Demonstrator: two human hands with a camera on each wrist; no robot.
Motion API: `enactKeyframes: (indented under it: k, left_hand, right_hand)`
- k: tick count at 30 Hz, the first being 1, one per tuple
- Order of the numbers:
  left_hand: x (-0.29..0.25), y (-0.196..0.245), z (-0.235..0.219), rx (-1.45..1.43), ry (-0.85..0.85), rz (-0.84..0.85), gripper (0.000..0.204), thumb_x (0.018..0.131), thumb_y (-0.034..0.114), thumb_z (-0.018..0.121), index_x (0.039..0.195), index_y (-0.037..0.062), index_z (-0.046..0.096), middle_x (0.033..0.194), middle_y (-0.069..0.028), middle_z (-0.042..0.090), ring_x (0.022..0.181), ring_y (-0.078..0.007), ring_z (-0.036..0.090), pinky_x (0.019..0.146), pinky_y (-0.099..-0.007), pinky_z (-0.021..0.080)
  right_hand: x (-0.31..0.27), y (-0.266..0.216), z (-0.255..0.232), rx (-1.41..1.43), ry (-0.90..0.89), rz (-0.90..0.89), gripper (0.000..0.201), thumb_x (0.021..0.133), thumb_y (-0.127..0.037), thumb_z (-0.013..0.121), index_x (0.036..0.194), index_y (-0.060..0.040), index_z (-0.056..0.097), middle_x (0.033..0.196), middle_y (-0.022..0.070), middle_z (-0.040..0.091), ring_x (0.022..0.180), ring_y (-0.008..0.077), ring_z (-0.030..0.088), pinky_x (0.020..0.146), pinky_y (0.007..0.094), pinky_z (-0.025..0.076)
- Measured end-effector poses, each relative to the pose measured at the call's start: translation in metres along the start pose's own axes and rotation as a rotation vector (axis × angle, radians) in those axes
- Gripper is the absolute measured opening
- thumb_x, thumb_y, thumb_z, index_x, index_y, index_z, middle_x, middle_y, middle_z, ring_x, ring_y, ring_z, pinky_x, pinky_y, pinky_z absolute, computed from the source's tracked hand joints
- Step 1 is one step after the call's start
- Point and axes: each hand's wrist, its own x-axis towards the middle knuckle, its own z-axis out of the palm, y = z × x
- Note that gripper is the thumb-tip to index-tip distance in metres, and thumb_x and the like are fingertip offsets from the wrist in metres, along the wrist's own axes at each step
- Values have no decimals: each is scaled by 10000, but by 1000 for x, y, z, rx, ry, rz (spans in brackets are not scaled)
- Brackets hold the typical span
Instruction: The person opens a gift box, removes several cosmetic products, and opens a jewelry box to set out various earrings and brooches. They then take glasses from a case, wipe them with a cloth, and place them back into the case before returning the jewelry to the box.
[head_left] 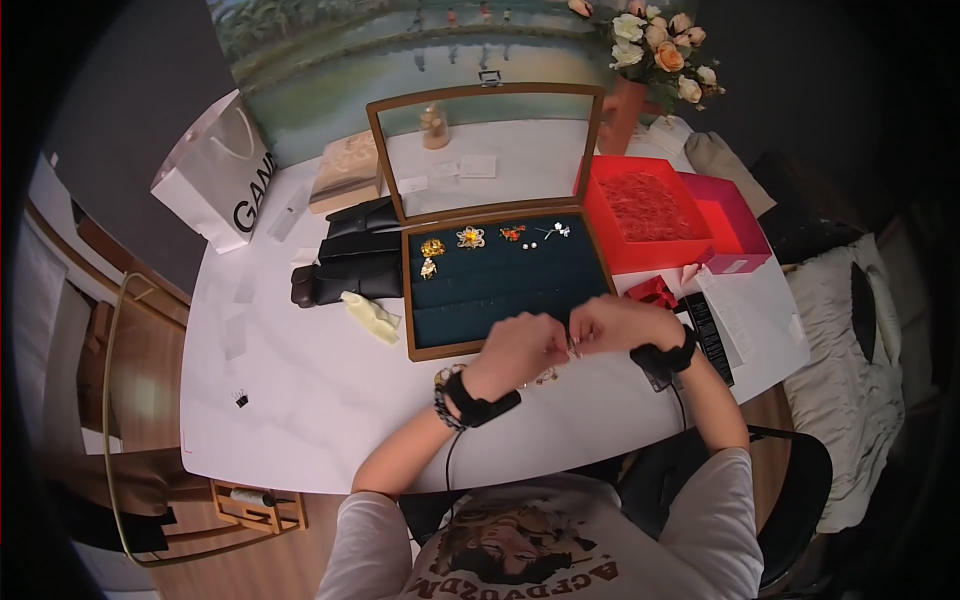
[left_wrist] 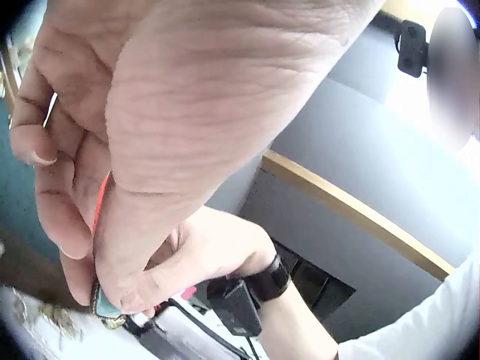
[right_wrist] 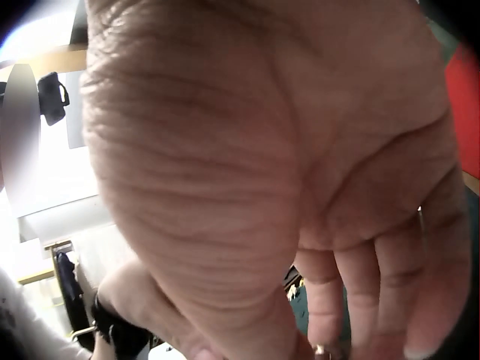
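Note:
The left hand [head_left: 515, 355] and right hand [head_left: 628, 325] meet fingertip to fingertip over the front edge of a wooden box [head_left: 450, 350] lined in dark green. Between them is a small shiny jewelry piece [head_left: 573, 348]. Seen from the left wrist, a teal piece with a gold rim [left_wrist: 109, 306] is pinched by the left thumb and fingers. The right fingertips hold the piece's other side; the right wrist view mostly hides this grip. Gold brooches [head_left: 432, 247], a flower brooch [head_left: 470, 237], a red brooch [head_left: 512, 233] and two pearl studs lie in the box.
More jewelry [head_left: 545, 376] lies in front of the box, partly behind the left hand. Black pouches [head_left: 350, 262] and a yellow cloth [head_left: 371, 317] are left; an open red box [head_left: 650, 250] is right. The glass lid [head_left: 385, 170] stands raised. A paper bag [head_left: 215, 175] stands far left.

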Motion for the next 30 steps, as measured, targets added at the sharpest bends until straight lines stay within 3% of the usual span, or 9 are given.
enactKeyframes:
  k: [1,4,6,8,13,19,21,24,30]
  left_hand:
    - [2,9,7,-77,-125,-96,127,827,227,827,868,115,782,825,-86,768,817,-280,753,719,-394,573]
    - [5,0,44,31,-79,18,115,824,219,828,849,116,782,798,-83,757,801,-285,749,711,-405,572]
    - [8,-1,54,43,-84,13,110,823,216,827,848,118,783,782,-81,748,794,-293,747,712,-410,573]
    - [9,-1,61,75,-19,19,111,823,216,829,843,119,780,783,-76,750,798,-296,747,714,-412,576]
    - [10,-3,64,151,-45,-21,94,834,225,818,860,137,802,810,-77,759,808,-301,748,723,-415,582]
    - [8,-1,40,120,1,-58,93,843,240,810,880,155,821,825,-65,771,807,-292,751,729,-404,589]
    - [11,-8,26,108,60,-48,94,846,239,808,878,151,819,821,-61,773,805,-287,752,726,-401,589]
    - [27,-27,4,94,115,-83,106,849,242,808,876,139,807,826,-60,774,806,-280,753,722,-398,590]
    - [54,-95,-36,270,302,-188,172,797,229,848,888,121,751,870,-69,753,860,-293,731,754,-424,570]
  right_hand:
    - [-7,2,6,0,2,3,205,853,-199,784,935,-27,709,833,101,757,743,240,733,652,336,538]
    - [-21,6,20,17,-116,80,217,836,-195,795,930,-14,720,821,108,762,749,253,742,664,341,544]
    - [-28,5,26,4,-22,60,214,833,-182,791,928,-8,710,817,130,765,755,261,750,671,352,548]
    - [-28,7,30,37,6,63,214,809,-170,788,914,1,714,807,141,758,754,268,748,667,361,545]
    - [-25,11,41,127,53,77,200,794,-133,770,902,23,707,789,162,745,752,288,743,679,378,548]
    - [-27,10,35,99,175,41,188,869,-122,773,946,23,681,805,153,756,769,274,754,700,367,559]
    - [-26,5,18,36,345,65,171,870,-109,762,923,38,694,804,185,745,763,326,748,691,388,562]
    - [-10,16,-1,-6,409,77,149,891,-88,746,936,38,680,793,162,739,746,272,744,679,361,558]
    - [56,32,-18,-72,582,-26,53,854,-35,707,874,11,691,800,189,732,775,354,733,708,417,572]
